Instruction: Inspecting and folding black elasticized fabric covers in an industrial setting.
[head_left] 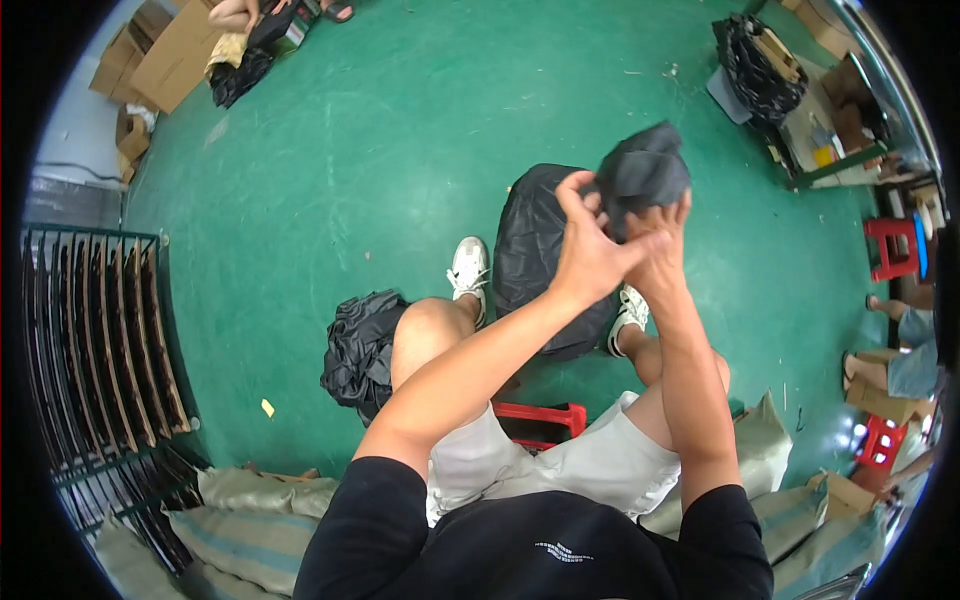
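A folded piece of thin black fabric (pixel 645 168) is raised in front of me, above the floor and just past my knees. My right hand (pixel 660 238) grips its lower edge, fingers wrapped up over it. At its left side, the curled fingers of my left hand (pixel 592 235) close on the edge; the wrists nearly cross. Below and left of them, between my shoes, lies a large rounded black fabric bundle (pixel 535 245), partly hidden by my left hand and forearm. A crumpled heap of black fabric (pixel 358 345) rests beside my left knee.
I sit on a red stool (pixel 545 412) on a green floor. A rack of dark panels (pixel 105 345) stands left; woven sacks (pixel 240 530) lie behind me. A black-bagged bin (pixel 760 75) and a red stool (pixel 890 248) are right. Other people sit at the far left and right.
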